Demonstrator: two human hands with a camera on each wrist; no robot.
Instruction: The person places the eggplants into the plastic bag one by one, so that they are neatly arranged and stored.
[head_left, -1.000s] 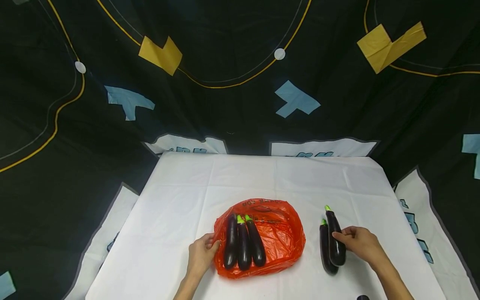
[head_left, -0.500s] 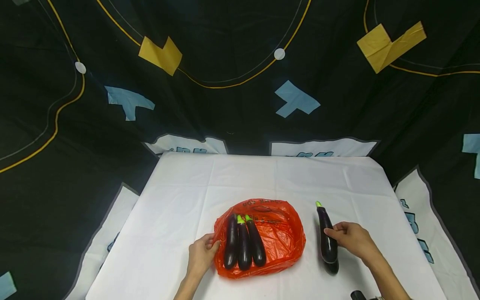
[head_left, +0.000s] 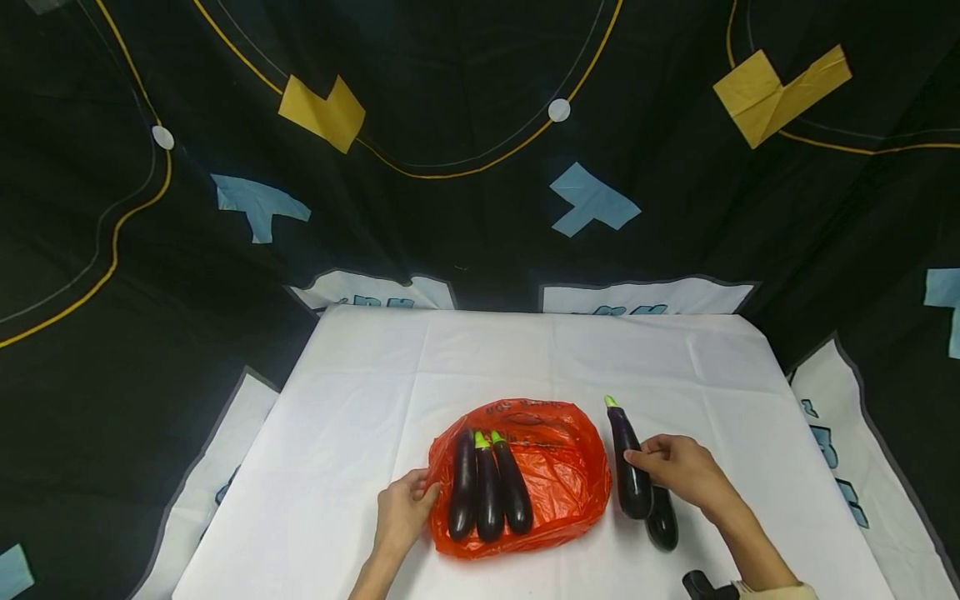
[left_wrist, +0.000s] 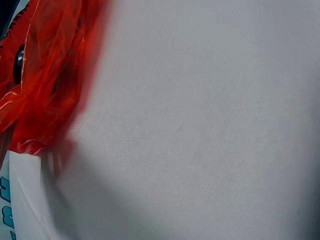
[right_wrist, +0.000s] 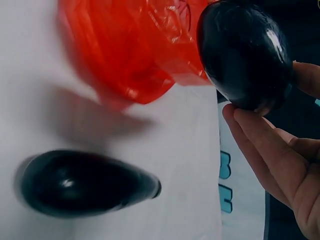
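Observation:
A red plastic bag (head_left: 562,492) lies opened out on the white-covered table, with three dark eggplants (head_left: 489,492) side by side in its left half. My left hand (head_left: 401,512) pinches the bag's left rim. Just off the bag's right edge, my right hand (head_left: 686,471) holds an eggplant (head_left: 630,467) between thumb and fingers, green stem end pointing away. In the right wrist view this held eggplant (right_wrist: 245,55) is raised above the table. Another eggplant (head_left: 663,521) lies on the cloth below it, partly covered in the head view. The left wrist view shows the bag but no fingers clearly.
The white tablecloth (head_left: 360,383) spreads around the bag. Behind the table hangs a dark cloth (head_left: 450,225) with yellow and blue patches. A black object (head_left: 701,585) shows by the right wrist at the bottom edge, beside a pale sleeve (head_left: 776,592).
My right hand has lifted an eggplant off the one beside it and carried it left toward the bag. My left hand has stayed on the bag's rim.

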